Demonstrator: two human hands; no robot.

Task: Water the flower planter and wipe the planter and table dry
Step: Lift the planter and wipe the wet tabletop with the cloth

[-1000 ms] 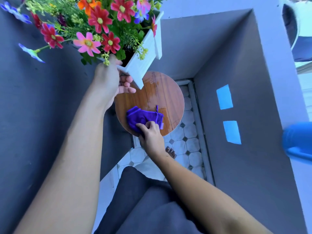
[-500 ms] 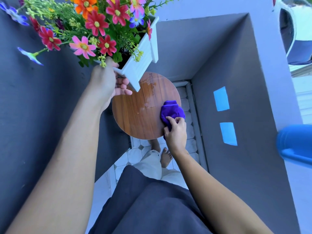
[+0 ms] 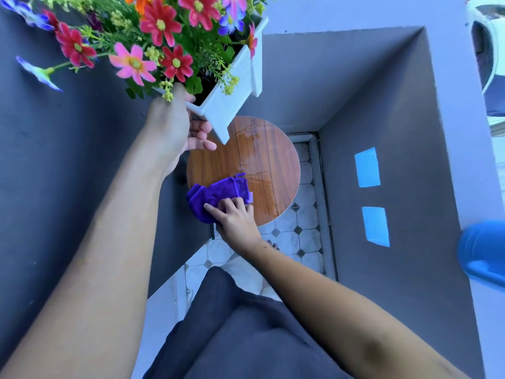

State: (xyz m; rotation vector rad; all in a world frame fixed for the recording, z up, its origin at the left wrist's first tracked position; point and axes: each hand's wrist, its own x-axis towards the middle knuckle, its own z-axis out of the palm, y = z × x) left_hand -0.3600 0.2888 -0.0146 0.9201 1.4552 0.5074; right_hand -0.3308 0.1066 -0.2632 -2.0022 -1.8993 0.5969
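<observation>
Above the tabletop (image 3: 262, 154) our left grip (image 3: 177, 127) clasps the raised planter (image 3: 232, 91); our right grip (image 3: 235, 217) presses the cloth (image 3: 218, 192) flat onto it.

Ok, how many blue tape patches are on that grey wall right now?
2, both on the right-hand grey wall: upper blue patch and lower blue patch directly beneath it. None seem hidden.

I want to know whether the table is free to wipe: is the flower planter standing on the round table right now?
No, the left hand holds the white flower planter lifted clear above the wooden table.
</observation>
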